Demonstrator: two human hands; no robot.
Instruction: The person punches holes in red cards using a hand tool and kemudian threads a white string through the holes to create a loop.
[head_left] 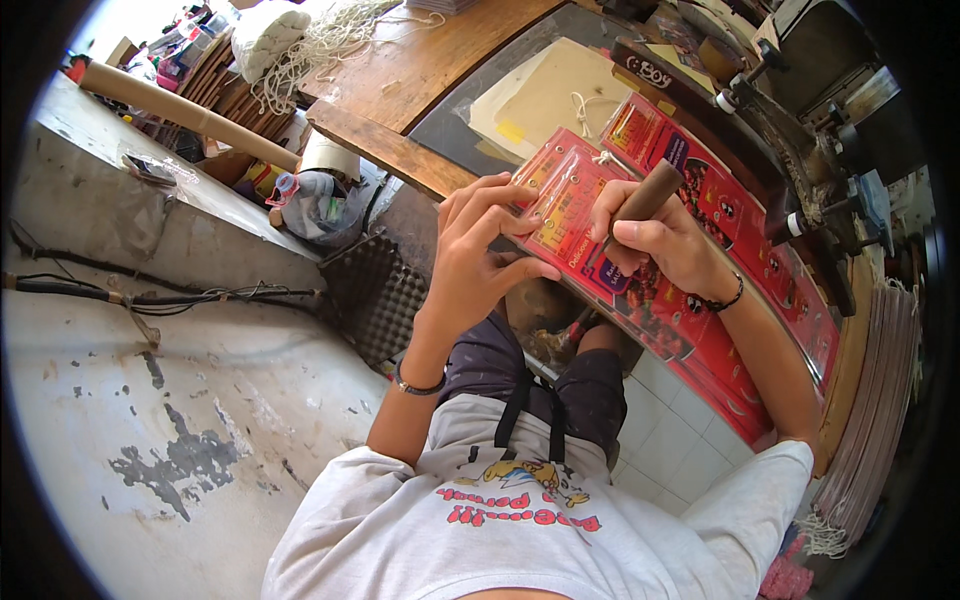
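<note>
In the head view, a brown wooden table (440, 55) is seen beyond the fingers of both hands. A glossy red stack of printed, plastic-covered sheets (660, 320) is laid beneath the right fingers and directly to the right of the left fingertips. Its long axis is slanted from near the left fingertips down to the right, partly under the right forearm. A second glossy red printed stack (740, 210) is set just to the right of the right fingers, and flat cream paper sheets (550, 90) are spread beyond both.

Well to the left of the left fingers, a translucent plastic bag (325, 210) is filled with greyish contents that cannot be made out.

The left hand (475, 240) is held nearer the stack's left edge, its fingers curled and its thumb set apart; whether the edge is pinched cannot be told. By the right hand (665, 240), closed fingers are wrapped around a brown cylindrical stick (655, 190), whose long axis is tilted up and to the right. Just beyond these fingers, a small knotted white cord (602, 158) is seen at the red stack's top edge.
</note>
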